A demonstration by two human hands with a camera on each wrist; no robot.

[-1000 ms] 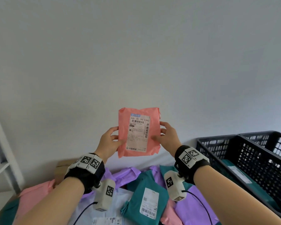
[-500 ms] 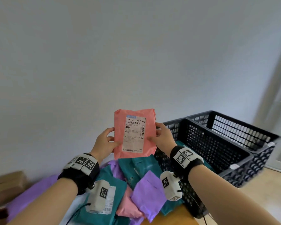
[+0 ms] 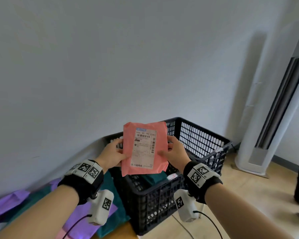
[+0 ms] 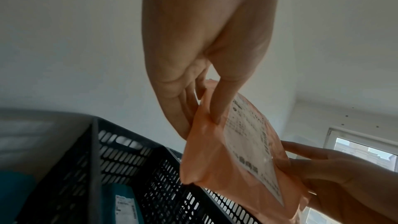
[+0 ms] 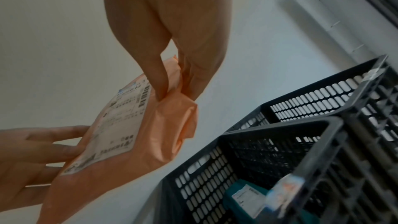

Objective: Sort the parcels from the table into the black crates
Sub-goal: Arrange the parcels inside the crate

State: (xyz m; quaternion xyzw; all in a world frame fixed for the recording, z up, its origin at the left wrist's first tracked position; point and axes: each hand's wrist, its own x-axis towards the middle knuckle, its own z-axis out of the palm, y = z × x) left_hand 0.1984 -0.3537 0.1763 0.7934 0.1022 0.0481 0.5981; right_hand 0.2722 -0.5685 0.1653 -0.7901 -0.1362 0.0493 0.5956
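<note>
Starting with the head view, a pink parcel is held upright above the near black crate, label facing the camera. It is pinched at its left edge by the left hand and at its right edge by the right hand. A second black crate stands just behind the first, and purple and teal parcels lie on the table at lower left.

From the left wrist, the thumb is seen pressed on the parcel's face with the fingers curled behind it; a teal parcel lies inside the crate below.

From the right wrist, the parcel's edge is seen pinched between thumb and fingers, above both crates.
</note>
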